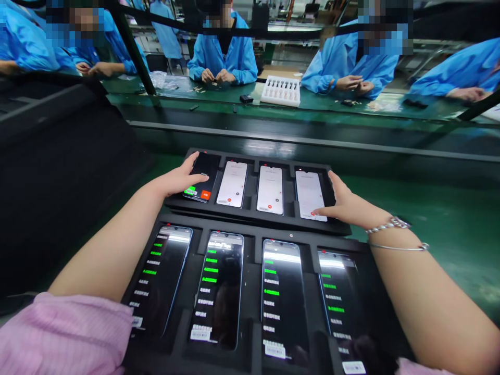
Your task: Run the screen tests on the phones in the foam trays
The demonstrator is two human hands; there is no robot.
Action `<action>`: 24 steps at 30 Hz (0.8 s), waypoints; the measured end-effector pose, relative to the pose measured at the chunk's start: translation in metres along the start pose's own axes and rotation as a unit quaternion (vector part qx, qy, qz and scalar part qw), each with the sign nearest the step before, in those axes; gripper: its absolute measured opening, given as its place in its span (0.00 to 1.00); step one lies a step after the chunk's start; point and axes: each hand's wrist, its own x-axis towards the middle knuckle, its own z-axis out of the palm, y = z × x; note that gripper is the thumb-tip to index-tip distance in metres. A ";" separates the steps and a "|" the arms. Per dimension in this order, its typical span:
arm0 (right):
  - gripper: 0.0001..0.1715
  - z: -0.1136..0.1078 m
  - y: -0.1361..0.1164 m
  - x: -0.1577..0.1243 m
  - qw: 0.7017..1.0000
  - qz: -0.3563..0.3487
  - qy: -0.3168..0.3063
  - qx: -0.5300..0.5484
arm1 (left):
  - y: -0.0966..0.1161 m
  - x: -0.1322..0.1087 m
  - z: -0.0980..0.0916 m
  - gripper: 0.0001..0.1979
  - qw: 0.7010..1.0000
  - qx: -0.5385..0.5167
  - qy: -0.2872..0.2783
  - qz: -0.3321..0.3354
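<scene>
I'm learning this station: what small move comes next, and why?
Perhaps a light tap by the thumb of the right hand on the red button of the rightmost phone in the far tray. The thumb tip lies right at that button, and this phone's screen is white, while the leftmost phone shows a dark one with a green box and a red box.

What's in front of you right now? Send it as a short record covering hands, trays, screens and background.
Left hand: at far tray's left end, thumb over leftmost phone; grip unclear
Right hand: at its right end, thumb over rightmost phone's lower screen; grip unclear
Far tray: four phones; leftmost screen dark, other three white
Near tray: four phones, dark screens, green and white text
Background: co-workers in blue, white tray across the bench
</scene>
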 end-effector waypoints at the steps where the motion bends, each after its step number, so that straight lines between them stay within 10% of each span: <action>1: 0.86 0.000 0.000 0.000 1.000 0.001 0.004 0.001 | 0.005 -0.001 0.002 0.58 0.999 0.038 0.013 0.002; 5: 0.77 -0.004 -0.008 0.000 0.998 -0.016 0.054 0.015 | 0.032 -0.010 0.024 0.51 0.975 0.187 0.087 0.084; 9: 0.53 0.001 -0.040 -0.005 0.971 -0.097 0.167 0.140 | 0.055 -0.015 0.060 0.43 0.970 0.147 0.036 0.188; 12: 0.41 0.014 -0.072 -0.006 0.953 -0.130 0.127 0.243 | 0.061 -0.012 0.082 0.42 0.976 0.108 0.007 0.191; 24: 0.43 0.053 -0.137 0.029 0.939 -0.033 0.056 0.338 | 0.078 -0.011 0.091 0.34 0.990 -0.006 0.036 0.135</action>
